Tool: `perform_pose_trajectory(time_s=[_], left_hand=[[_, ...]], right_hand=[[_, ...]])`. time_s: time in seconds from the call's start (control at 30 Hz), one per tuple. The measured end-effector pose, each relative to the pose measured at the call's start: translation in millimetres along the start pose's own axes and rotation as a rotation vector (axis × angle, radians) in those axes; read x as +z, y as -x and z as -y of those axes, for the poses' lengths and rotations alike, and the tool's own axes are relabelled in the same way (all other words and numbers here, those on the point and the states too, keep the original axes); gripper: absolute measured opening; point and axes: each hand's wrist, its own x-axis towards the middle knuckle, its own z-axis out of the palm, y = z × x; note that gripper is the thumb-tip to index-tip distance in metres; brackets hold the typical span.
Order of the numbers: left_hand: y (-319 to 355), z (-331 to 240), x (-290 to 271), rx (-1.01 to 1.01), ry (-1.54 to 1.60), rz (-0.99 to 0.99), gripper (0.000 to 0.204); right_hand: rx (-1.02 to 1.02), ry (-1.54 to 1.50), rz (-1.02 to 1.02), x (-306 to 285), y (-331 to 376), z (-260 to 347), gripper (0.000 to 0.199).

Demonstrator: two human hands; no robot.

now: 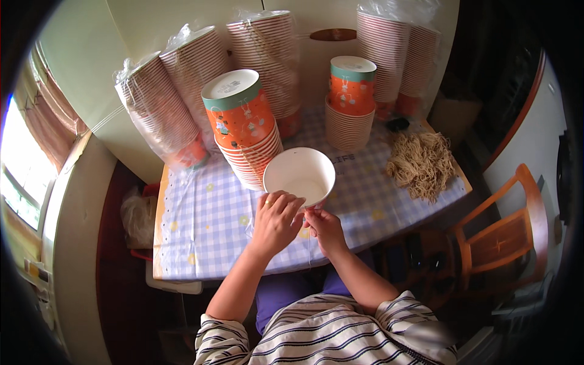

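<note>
Both hands, left hand (277, 220) and right hand (322, 226), close their fingers on the near rim of one white-lined paper cup (299, 175) above the checked tablecloth (207, 225) (stacks of orange cups (246, 131) stand behind, string bundle (421, 163) unused).

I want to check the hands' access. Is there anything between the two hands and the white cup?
Nothing visible. The left hand and the right hand both touch the near rim of the white cup directly. The cup stacks stand behind it, on its far side.
</note>
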Motion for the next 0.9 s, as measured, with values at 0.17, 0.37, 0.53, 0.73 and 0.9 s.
perform_pose_trajectory(time_s=[0.17, 0.37, 0.53, 0.73, 0.9], left_hand=[[-3, 13, 13, -0.010, 0.212, 0.093, 0.032], [-2, 15, 20, -0.091, 0.319, 0.085, 0.028], [-4, 17, 20, -0.119, 0.349, 0.104, 0.029], [-6, 14, 15, -0.096, 0.329, 0.143, 0.029], [-4, 16, 16, -0.056, 0.299, 0.139, 0.031]], right_hand=[[-0.030, 0.048, -0.014, 3, -1, 0, 0.021], [-0.029, 0.050, 0.023, 1, 10, -2, 0.021], [-0.047, 0.082, 0.017, 3, 13, -3, 0.023], [-0.113, 0.115, -0.015, 3, 3, -6, 0.025], [-0.048, 0.079, -0.013, 3, 4, -5, 0.026]])
